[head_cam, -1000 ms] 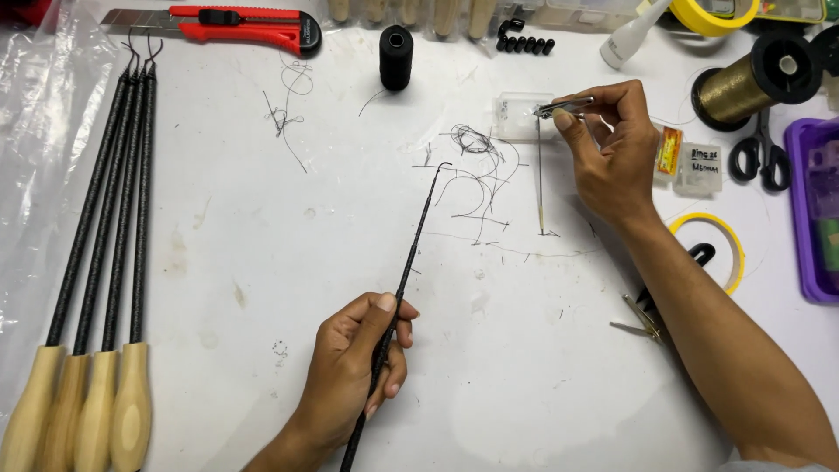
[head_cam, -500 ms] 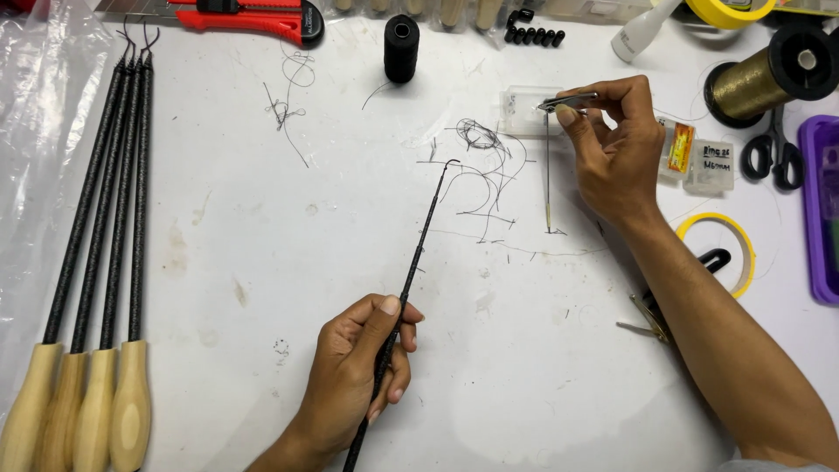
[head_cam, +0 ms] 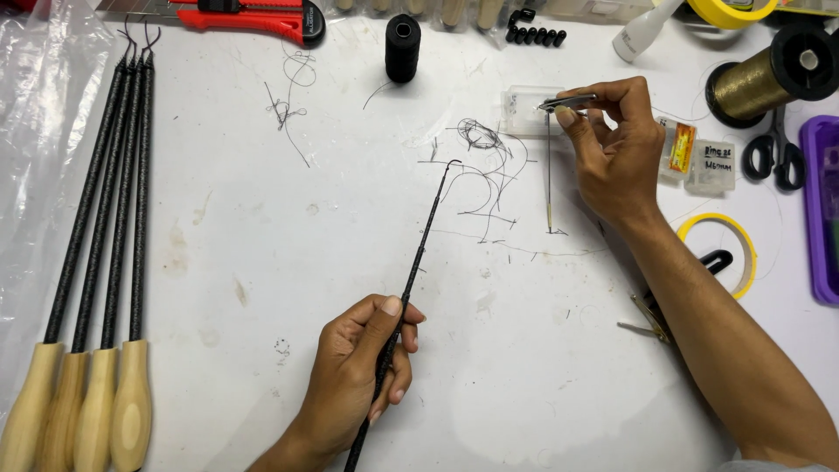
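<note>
Left hand (head_cam: pixel 363 380): closed around a thin black rod (head_cam: pixel 411 284), gripping it low on its length near the near edge of the counter (head_cam: pixel 262 262); the rod slants up toward the middle of the counter and ends in a small hook.
Right hand (head_cam: pixel 616 149): fingers pinched shut on slim metal tweezers (head_cam: pixel 566 102), toward the far right of the counter; a thin strand (head_cam: pixel 549 175) hangs straight down from the tweezer tip to the counter.
Loose black threads (head_cam: pixel 485 166): tangled on the counter between the rod's hooked tip and the right hand.
Small clear box (head_cam: pixel 524 109): just behind the tweezer tip.
Black thread spool (head_cam: pixel 403 48): upright near the far edge.
Gold thread spool (head_cam: pixel 769 79): at the far right corner, with black scissors (head_cam: pixel 773 157) just beside it.
Finished rods with wooden handles (head_cam: pixel 87 262): four, side by side along the left edge.
Red utility knife (head_cam: pixel 253 16): at the far edge, left of the black spool.
</note>
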